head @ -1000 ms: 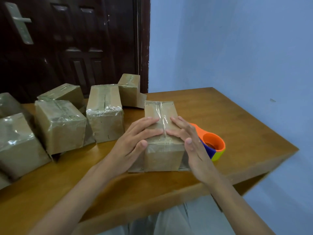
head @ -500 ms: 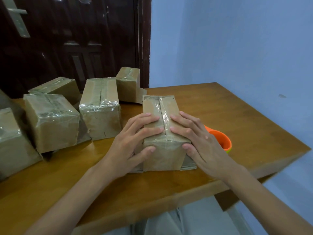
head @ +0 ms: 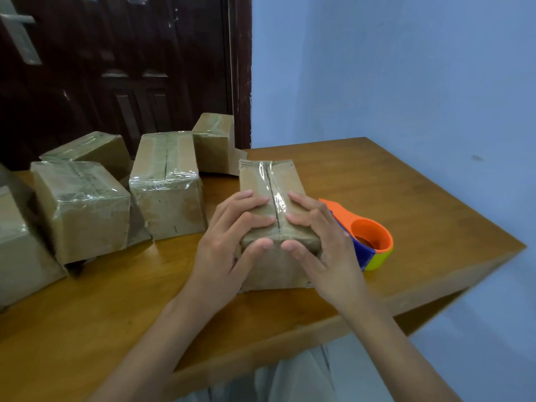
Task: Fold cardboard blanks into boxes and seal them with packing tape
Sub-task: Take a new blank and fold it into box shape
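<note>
Box (head: 271,184) at counter (head: 377,181) centre gets its taped seam pressed flat: left hand (head: 229,242) and right hand (head: 322,242) clamp it, thumbs on the near edge. Next, likely the tape dispenser (head: 368,242) at three o'clock.

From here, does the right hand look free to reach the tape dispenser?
Probably yes. The tape dispenser sits on the table just right of the right hand, nothing between them, though that hand would have to let go of the box first.
</note>
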The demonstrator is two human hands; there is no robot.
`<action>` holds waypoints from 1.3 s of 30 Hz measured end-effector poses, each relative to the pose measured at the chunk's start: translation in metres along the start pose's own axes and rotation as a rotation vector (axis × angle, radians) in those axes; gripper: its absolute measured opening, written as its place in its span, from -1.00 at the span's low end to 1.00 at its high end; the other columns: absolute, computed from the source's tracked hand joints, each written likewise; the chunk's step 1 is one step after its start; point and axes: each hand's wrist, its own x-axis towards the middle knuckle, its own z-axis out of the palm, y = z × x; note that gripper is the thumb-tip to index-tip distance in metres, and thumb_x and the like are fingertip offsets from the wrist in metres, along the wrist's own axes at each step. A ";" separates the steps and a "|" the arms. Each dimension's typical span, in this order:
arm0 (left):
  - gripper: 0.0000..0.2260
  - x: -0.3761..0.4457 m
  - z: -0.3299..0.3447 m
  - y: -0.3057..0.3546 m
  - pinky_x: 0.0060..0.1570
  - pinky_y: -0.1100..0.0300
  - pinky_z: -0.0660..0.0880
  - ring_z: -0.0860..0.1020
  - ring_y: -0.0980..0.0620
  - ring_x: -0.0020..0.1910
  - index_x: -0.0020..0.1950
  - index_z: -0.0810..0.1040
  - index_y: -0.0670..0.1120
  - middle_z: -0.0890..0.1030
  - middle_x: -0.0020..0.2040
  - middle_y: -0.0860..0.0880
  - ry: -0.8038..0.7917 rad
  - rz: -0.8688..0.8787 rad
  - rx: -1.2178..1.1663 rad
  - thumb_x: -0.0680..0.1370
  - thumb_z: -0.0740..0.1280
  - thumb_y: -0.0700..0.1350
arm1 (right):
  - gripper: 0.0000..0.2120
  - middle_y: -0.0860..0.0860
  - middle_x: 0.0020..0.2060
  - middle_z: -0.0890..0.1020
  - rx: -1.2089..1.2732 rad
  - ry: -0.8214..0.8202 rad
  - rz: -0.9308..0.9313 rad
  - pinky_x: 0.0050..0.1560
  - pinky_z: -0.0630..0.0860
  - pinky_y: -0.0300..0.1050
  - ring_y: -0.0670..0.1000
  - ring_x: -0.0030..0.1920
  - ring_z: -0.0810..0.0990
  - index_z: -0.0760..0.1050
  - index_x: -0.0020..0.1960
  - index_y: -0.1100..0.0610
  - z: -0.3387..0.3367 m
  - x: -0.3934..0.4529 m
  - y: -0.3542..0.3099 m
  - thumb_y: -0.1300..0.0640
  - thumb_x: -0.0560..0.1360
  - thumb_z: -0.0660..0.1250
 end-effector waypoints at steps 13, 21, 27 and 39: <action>-0.53 -0.005 -0.013 0.018 0.58 -0.14 0.23 0.12 -0.01 0.67 0.53 0.44 0.05 0.28 0.62 0.15 -0.184 -0.053 0.053 0.76 -0.07 0.16 | -0.62 -0.30 0.61 0.21 0.168 -0.175 0.137 0.55 0.21 -0.04 -0.19 0.62 0.15 0.45 0.51 -0.12 -0.029 -0.006 0.001 0.01 0.76 0.04; -0.60 -0.016 -0.015 0.097 0.34 -0.07 0.46 0.34 -0.10 0.55 0.49 0.40 0.09 0.33 0.61 -0.01 -0.326 0.086 0.494 0.72 0.08 0.20 | -0.73 -0.08 -0.02 0.57 -0.131 0.249 0.440 -0.15 0.46 -0.15 -0.06 -0.02 0.59 0.44 0.27 -0.12 -0.059 -0.009 -0.004 -0.16 0.62 0.32; -0.65 0.003 0.005 0.137 0.17 -0.03 0.49 0.53 -0.17 0.28 0.41 0.42 0.04 0.45 0.47 -0.06 -0.352 0.123 0.570 0.68 0.15 0.14 | -0.79 -0.03 -0.22 0.71 -0.122 -0.003 0.617 -0.19 0.57 -0.01 -0.03 -0.27 0.67 0.52 0.07 -0.10 -0.075 0.018 -0.003 -0.21 0.63 0.25; -0.64 0.003 -0.130 0.039 0.65 -0.02 0.09 0.06 0.36 0.61 0.47 0.45 0.33 0.29 0.56 0.40 -0.547 -0.009 0.288 0.71 0.09 0.28 | -0.72 -0.15 0.07 0.73 -0.054 -0.334 0.564 0.24 0.56 -0.05 -0.12 0.11 0.66 0.71 0.13 -0.09 -0.063 0.090 -0.003 -0.22 0.53 0.46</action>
